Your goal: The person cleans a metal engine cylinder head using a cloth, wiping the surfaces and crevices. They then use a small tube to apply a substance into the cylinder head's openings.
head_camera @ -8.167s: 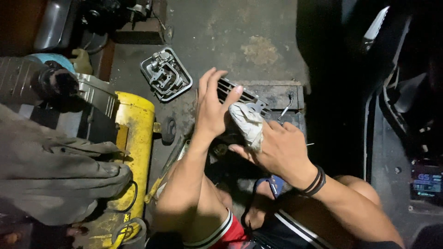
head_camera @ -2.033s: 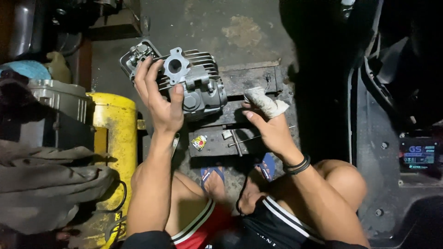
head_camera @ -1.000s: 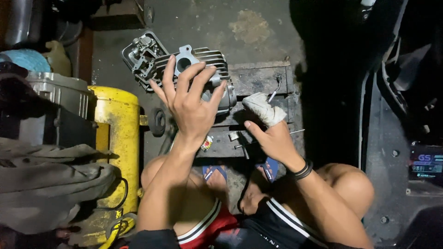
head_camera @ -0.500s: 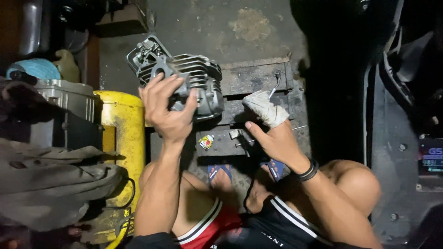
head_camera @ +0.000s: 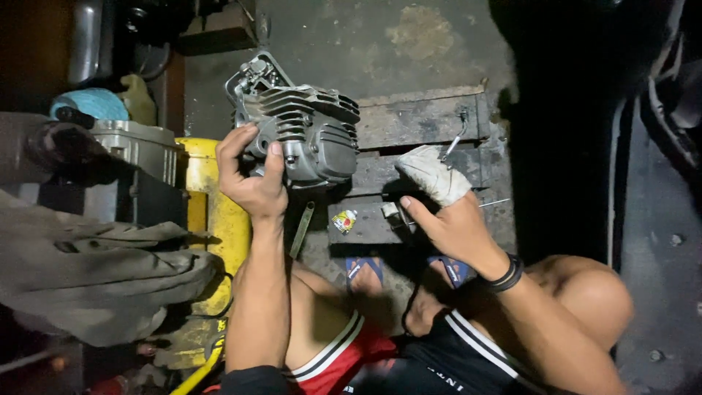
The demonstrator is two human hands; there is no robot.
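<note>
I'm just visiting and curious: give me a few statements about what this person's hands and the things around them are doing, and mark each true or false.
1. The left hand grips a finned metal engine cylinder. True.
2. The right hand holds a hammer. False: it holds a whitish rag.
3. The engine cylinder is painted bright red. False: it is bare grey metal.
4. A yellow tank lies beside the left forearm. True.
5. A dark band circles the right wrist. True.
6. The person wears heavy boots. False: blue flip-flops show on the feet.
</note>
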